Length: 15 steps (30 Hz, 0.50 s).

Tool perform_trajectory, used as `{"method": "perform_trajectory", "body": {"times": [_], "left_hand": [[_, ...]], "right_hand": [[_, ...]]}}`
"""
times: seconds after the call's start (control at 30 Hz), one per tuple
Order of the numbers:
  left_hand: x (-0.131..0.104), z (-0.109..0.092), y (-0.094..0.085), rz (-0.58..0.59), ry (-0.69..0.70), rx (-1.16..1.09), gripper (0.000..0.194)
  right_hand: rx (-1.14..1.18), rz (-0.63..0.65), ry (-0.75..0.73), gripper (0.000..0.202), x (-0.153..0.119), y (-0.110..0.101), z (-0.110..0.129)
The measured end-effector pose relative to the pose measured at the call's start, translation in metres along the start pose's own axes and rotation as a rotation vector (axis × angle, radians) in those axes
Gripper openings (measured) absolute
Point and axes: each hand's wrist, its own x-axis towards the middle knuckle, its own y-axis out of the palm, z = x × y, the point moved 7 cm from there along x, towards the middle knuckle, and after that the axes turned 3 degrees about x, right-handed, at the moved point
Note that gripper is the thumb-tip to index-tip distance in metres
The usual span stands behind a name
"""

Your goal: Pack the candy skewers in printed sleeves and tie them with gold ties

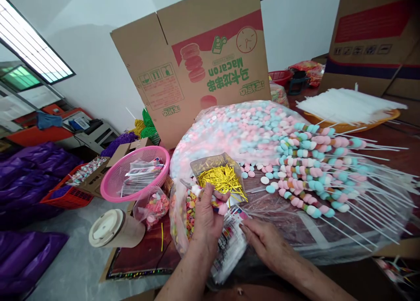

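My left hand (209,215) is closed round a candy skewer (222,208); pink and white pieces show by the fingers and the rest is hidden. My right hand (267,239) pinches the upper edge of a clear printed plastic bag (231,237), just below the skewer. I cannot tell whether the skewer is inside the bag. Gold twist ties (223,178) lie in an open pouch (201,165) just beyond my left hand. Left of that hand stands a clear bag of colourful ring candies (190,209). Finished-looking candy skewers (315,169) lie piled to the right, their white sticks pointing right.
Pastel candy discs (236,130) fill a large clear bag before a tall cardboard box (216,69). A pink basket (108,185) of printed bags, a lidded cup (116,229) and a small candy bag (154,207) stand left. White sticks (348,106) fill an orange basket (377,121) at right.
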Motion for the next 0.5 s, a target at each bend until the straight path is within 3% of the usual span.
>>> {"method": "perform_trajectory", "body": {"times": [0.2,0.3,0.37,0.43,0.5], "left_hand": [[-0.019,0.038,-0.006,0.055,-0.063,0.2,0.04],[-0.032,0.049,-0.009,0.218,-0.184,0.334,0.035],[-0.031,0.038,-0.013,0.299,-0.26,0.301,0.04],[-0.018,0.011,-0.018,0.238,-0.198,0.149,0.048],[-0.003,-0.006,-0.02,0.125,-0.159,0.02,0.043]], "right_hand": [[-0.007,-0.015,0.066,0.032,-0.001,0.011,-0.005],[0.012,-0.036,0.061,0.03,0.003,0.003,-0.006],[-0.009,-0.038,0.061,0.033,0.003,-0.004,-0.007],[-0.034,-0.003,0.061,0.038,0.0,-0.005,-0.008],[-0.065,0.04,0.049,0.04,-0.001,0.0,-0.005]]}}
